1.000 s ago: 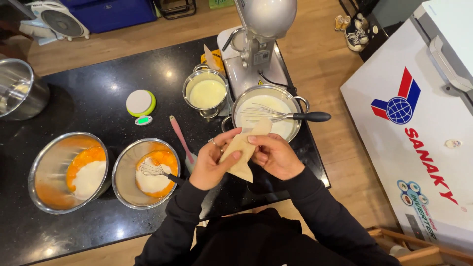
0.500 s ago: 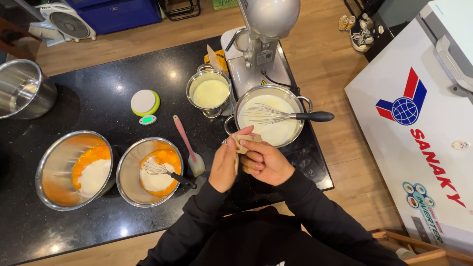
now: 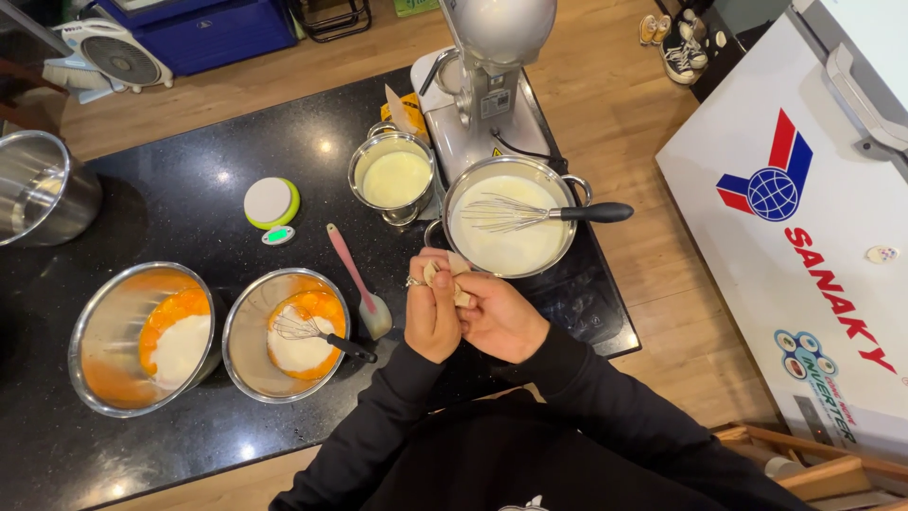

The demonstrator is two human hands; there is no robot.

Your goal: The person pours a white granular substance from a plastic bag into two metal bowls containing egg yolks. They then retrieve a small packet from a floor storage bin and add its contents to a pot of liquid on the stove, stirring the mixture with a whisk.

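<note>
My left hand (image 3: 432,310) and my right hand (image 3: 497,315) are pressed together over the black counter (image 3: 189,189), both closed on a crumpled piece of tan paper (image 3: 458,277). Only a small part of the paper shows between the fingers. A ring sits on my left hand. Just beyond the hands stands a steel pot of pale cream (image 3: 511,227) with a black-handled whisk (image 3: 549,214) lying in it. A pink spatula (image 3: 357,282) lies on the counter to the left of my left hand.
Two steel bowls hold orange yolks and white sugar, one (image 3: 142,336) at far left, one (image 3: 291,331) with a whisk in it. A smaller pot of cream (image 3: 393,176), a stand mixer (image 3: 492,76), a round green-rimmed scale (image 3: 271,202), an empty steel bowl (image 3: 38,189) and a white chest freezer (image 3: 813,218) surround the counter.
The flat, wide piece of tan paper has been folded and squeezed small between both hands. The hands have closed tightly together near the cream pot's rim.
</note>
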